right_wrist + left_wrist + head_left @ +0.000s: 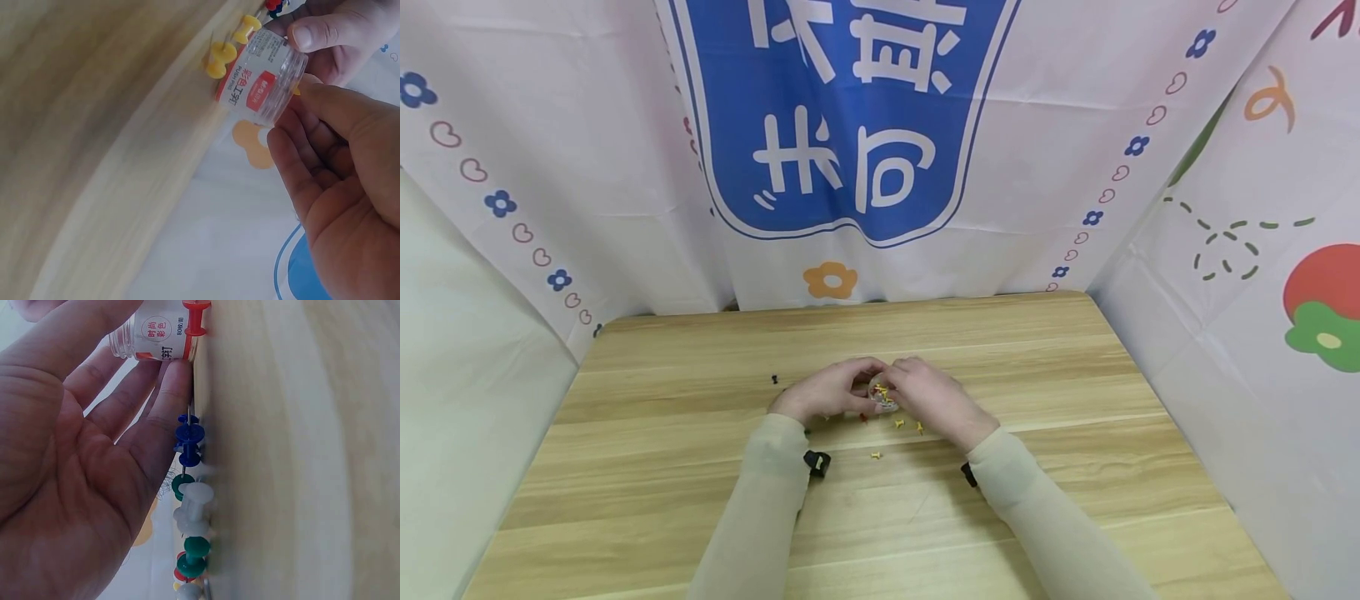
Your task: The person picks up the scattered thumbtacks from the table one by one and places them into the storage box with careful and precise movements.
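Evidently both hands are engaged at one point: a small clear jar point(259, 81), found near the middle of the wooden table point(880, 533), standing upright with its threaded neck uppermost and no lid on it. Its base is on the table surface or just above; the views do not settle which. The label partly reads PUSH PINS, and pins, yellow among them, show inside.

Left hand point(831, 392): gripping the jar, thumb to one side, fingers curled round the other. Such a hold, in my judgement, steadies a light vessel while leaving its mouth accessible from above. Right hand point(938, 400): thumb and fingers gathered at the rim, not spread. A scrap of yellow shows beside the fingertips; whether it is a pin pinched there or one within the jar, I cannot tell.

Loose items: yellow pins point(899, 423) lie on the near side of the jar, and a red pin point(197, 319) close to it. Blue pins point(189, 440), white pins point(197, 497) and green pins point(194, 553) appear crowded beside the left hand, though the low viewpoint may exaggerate this. One dark pin point(775, 379) lies apart, left of that hand. Several rest tipped over, presumably because flared heads and long points favour it
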The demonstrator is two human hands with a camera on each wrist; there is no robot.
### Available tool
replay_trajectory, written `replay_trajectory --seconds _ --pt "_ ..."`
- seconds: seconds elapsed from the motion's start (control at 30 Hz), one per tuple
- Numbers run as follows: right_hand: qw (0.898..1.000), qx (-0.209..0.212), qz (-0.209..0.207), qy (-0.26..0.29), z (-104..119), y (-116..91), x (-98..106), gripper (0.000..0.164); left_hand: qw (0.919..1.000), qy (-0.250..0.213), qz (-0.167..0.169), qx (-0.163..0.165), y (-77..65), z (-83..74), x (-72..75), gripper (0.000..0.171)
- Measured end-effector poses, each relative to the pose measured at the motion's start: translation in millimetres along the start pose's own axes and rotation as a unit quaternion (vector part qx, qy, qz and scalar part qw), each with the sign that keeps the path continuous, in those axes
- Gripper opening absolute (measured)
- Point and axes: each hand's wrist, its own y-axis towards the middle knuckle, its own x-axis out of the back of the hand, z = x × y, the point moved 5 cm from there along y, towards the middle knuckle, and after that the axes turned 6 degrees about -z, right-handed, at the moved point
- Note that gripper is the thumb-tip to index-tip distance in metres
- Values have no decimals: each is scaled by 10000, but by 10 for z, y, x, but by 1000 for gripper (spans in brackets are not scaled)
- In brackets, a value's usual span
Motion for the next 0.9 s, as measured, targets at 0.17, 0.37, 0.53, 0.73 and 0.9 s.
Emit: replay_trajectory --seconds 0.17,0.37,0.53,0.73,0.9 --pt "10000 -74 38 35 -29 -14 20 18 10000 -45 5 -45 5 0 0 53" --pt "9997 -126 149 143 -69 -36 53 19 9999 11 9 -129 8 -31 4 53" --pt "9987 -299 356 228 -143 -70 96 16 9998 139 22 -131 12 -34 9 55" --pt "9956 -322 706 522 -205 -116 170 8 9999 89 59 -83 17 -25 5 57" --pt "9895 -376 1144 801 -231 -155 168 20 9999 -20 70 -71 13 -28 3 57"
